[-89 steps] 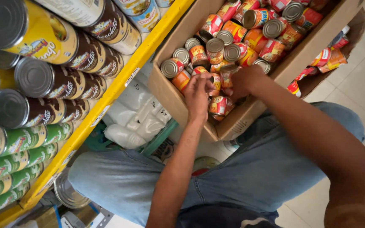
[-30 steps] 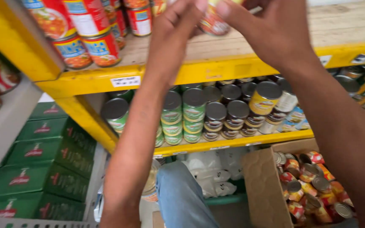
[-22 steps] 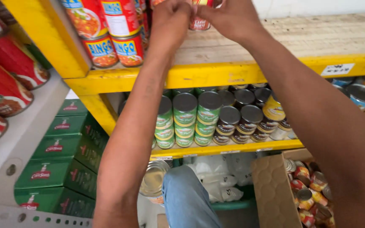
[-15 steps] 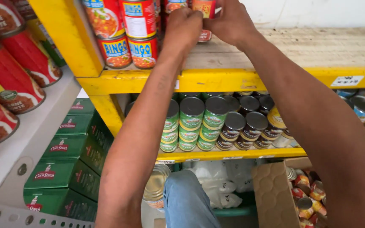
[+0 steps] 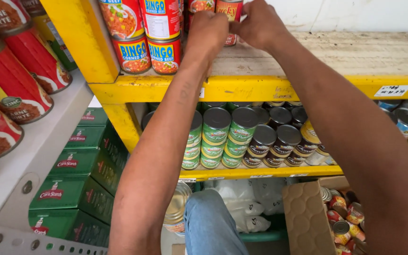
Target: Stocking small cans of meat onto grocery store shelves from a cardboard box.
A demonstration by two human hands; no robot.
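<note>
Closing our left hand (image 5: 207,29) and right hand (image 5: 259,23) around the small red cylindrical tin can (image 5: 229,10) at twelve o'clock, we judge it rigid, smooth, best gripped by its sides.

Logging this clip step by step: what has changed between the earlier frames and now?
Both hands left the cardboard box of small cans and rose to the upper wooden shelf. The left hand and right hand now press small red cans in beside the stacked red corned beef cans. The green-labelled cans on the lower shelf are unchanged.
</note>
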